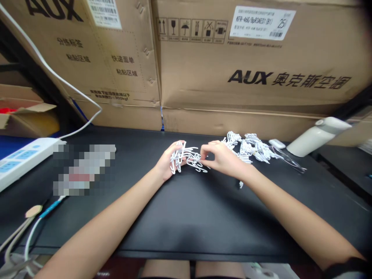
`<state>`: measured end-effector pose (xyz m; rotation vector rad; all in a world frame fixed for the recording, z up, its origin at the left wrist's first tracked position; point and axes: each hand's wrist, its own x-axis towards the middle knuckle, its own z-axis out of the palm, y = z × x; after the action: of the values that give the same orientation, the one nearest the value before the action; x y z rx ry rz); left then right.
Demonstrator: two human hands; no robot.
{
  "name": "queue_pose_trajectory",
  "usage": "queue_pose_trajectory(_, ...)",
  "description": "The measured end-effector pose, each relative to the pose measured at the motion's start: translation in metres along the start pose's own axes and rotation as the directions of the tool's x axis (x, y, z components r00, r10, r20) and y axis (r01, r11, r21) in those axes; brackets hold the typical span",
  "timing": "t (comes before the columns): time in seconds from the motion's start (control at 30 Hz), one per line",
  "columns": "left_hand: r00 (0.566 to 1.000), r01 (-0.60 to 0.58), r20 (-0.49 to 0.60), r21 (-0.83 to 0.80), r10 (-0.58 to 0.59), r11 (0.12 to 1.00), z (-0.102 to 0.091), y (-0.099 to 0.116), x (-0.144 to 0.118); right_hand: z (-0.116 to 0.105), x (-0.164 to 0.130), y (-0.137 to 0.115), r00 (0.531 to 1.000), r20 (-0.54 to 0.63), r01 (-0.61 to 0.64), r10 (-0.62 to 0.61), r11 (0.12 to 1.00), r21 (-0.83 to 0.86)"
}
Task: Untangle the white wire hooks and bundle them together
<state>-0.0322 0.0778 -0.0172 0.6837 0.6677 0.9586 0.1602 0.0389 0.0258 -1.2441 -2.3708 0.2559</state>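
Note:
A bunch of thin white hooks [178,158] with curved ends sits in my left hand [168,161], whose fingers are closed around it. The hooks fan out to the right, over the black tabletop. My right hand [217,157] pinches with thumb and index finger at the right end of the bunch, touching the hook tips there. What exactly lies between those fingertips is too small to make out. Behind and right of my right hand lies a loose pile of similar white pieces [255,149], partly hidden by that hand.
Large cardboard boxes [197,89] stand along the back of the black table [186,217]. A pale bottle [316,137] lies tilted at the right, with a small white object [277,144] beside it. A white power strip [29,157], cables [49,207] and a blurred-out item [84,170] occupy the left.

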Motion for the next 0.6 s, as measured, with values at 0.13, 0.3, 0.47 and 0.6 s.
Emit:
queue_pose_trajectory(0.13,1.000,-0.004,-0.010,-0.010,0.004,1.000,0.001,0.001,-0.001,-0.007,0.000,0.002,0.999,0.049,0.002,-0.007,0.995,0.102)
queue_pose_trajectory(0.3,0.999,-0.030,-0.020,-0.035,0.029,0.999,0.001,0.002,-0.001,-0.008,0.001,0.014,0.998,0.044,0.035,-0.042,0.989,0.143)
queue_pose_trajectory(0.47,0.997,-0.080,-0.021,-0.096,0.079,0.992,0.000,0.005,-0.001,-0.009,0.003,0.026,0.998,0.065,-0.010,-0.002,0.981,0.196)
queue_pose_trajectory(0.6,0.992,-0.118,-0.060,-0.108,0.112,0.987,0.000,0.007,-0.001,-0.011,0.002,0.028,0.993,0.116,-0.065,0.036,0.964,0.259)
